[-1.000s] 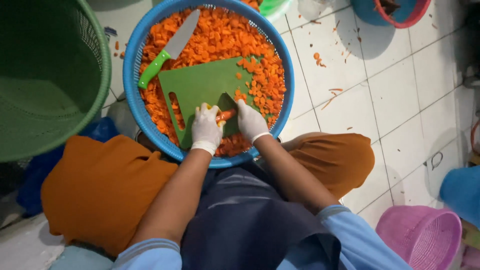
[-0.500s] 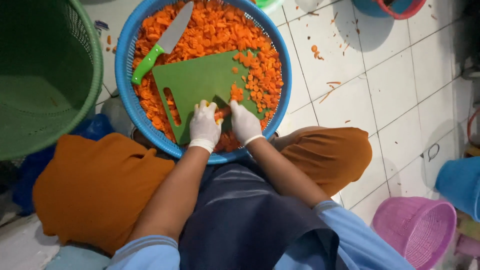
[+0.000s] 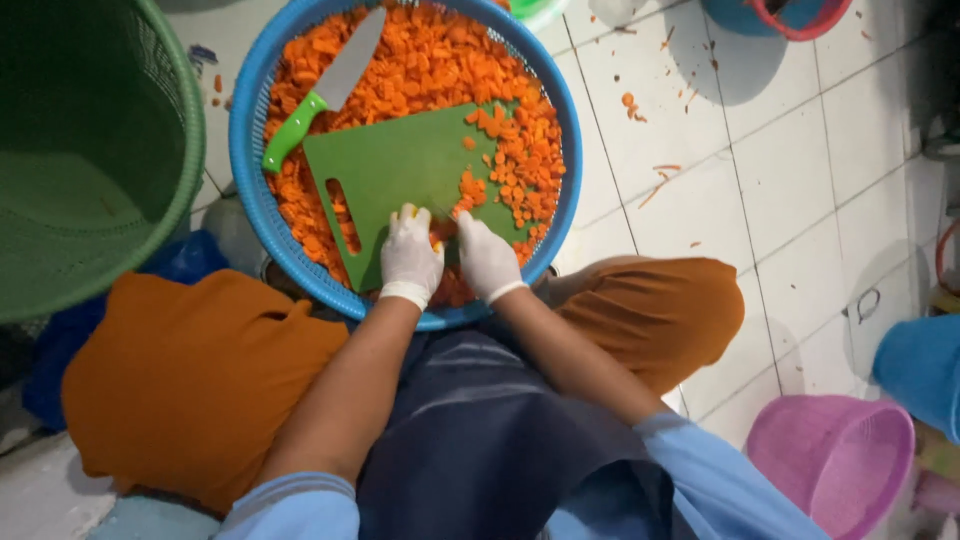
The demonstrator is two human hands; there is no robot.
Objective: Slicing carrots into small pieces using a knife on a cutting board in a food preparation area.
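Observation:
My left hand (image 3: 410, 258) and my right hand (image 3: 487, 260), both in white gloves, rest side by side on the near edge of a green cutting board (image 3: 400, 175). Their fingers curl around a small cluster of carrot pieces (image 3: 443, 232) pressed between them. The board lies inside a round blue basket (image 3: 250, 130) filled with chopped orange carrot (image 3: 430, 60). A knife (image 3: 325, 85) with a green handle lies untouched on the carrot at the basket's far left.
A large green basket (image 3: 150, 210) stands at the left, touching the blue one. A pink basket (image 3: 830, 460) sits at the lower right and a blue tub (image 3: 925, 370) beside it. Carrot scraps (image 3: 650, 190) dot the white tiled floor. My knees in orange cloth flank the blue basket.
Both hands have stayed together at the board's near edge, shifting slightly. The view has drifted, so the basket sits a little higher in the frame. The knife has not moved.

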